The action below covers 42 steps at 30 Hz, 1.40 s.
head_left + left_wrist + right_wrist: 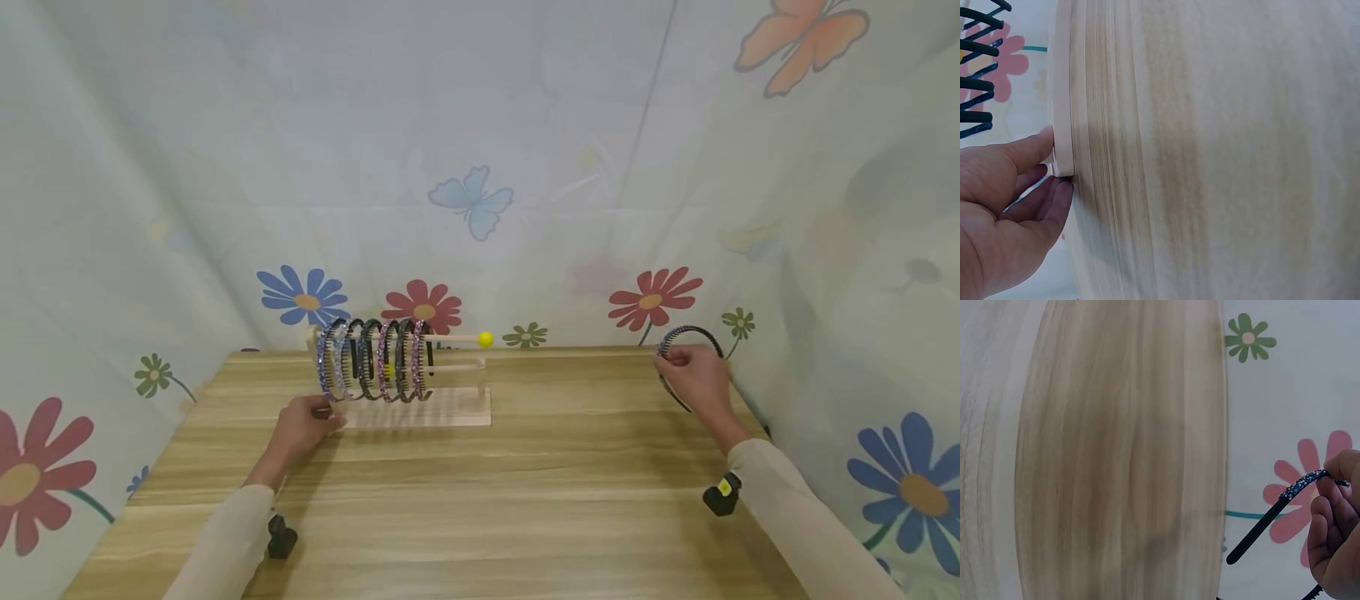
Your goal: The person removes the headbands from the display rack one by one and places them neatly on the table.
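A wooden display stand (457, 410) stands at the back left of the table. Several glittery toothed headbands (383, 367) hang in a row on its upper rod, which ends in a yellow ball (486, 339). My left hand (298, 429) pinches the left end of the stand's base (1064, 112), thumb on one side and fingertips at the end. Over the table's right rear corner, my right hand (697, 379) holds another headband (686, 329) between thumb and fingers. In the right wrist view, this headband (1302, 486) shows a blue-and-silver sparkly band and a plain black tip.
The wood-grain table (540, 500) ends at a flower-printed cloth backdrop (555, 250) behind and at the sides. A lower rod (457, 367) runs below the upper one on the stand. Black wrist cameras (281, 537) are strapped at both sleeves.
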### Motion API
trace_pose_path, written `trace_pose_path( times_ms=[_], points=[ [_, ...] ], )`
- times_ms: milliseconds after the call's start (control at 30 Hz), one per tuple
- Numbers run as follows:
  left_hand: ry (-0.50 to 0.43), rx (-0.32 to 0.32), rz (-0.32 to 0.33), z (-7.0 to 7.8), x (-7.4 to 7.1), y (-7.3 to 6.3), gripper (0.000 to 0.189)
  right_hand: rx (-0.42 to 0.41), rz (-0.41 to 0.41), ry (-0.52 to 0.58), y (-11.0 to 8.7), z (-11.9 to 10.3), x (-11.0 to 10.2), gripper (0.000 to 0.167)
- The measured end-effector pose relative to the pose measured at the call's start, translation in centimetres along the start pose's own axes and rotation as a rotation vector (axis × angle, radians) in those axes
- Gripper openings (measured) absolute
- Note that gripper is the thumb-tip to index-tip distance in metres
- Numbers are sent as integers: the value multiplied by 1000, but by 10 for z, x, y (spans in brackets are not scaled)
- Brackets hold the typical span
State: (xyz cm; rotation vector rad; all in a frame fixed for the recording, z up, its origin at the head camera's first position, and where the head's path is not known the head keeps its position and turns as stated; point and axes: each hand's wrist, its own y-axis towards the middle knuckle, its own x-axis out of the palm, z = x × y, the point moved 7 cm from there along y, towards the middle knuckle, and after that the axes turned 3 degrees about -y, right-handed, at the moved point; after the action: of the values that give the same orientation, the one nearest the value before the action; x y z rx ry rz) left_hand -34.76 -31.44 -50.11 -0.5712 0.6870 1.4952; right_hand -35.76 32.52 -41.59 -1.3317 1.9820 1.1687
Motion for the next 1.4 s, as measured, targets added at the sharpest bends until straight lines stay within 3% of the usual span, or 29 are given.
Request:
trace_pose_path(
  times_ms=[300, 600, 1133, 1400],
  points=[
    [0, 9, 7, 4, -1, -2, 22, 39, -34, -21, 0, 25, 11, 32],
    [8, 5, 3, 2, -1, -1, 22, 14, -22, -94, 6, 40, 15, 23],
    [2, -12, -2, 0, 1, 0, 25, 84, -137, -162, 6, 66, 25, 26],
    [-5, -12, 1, -2, 0, 0, 25, 95, -181, -129, 3, 70, 31, 25]
  ],
)
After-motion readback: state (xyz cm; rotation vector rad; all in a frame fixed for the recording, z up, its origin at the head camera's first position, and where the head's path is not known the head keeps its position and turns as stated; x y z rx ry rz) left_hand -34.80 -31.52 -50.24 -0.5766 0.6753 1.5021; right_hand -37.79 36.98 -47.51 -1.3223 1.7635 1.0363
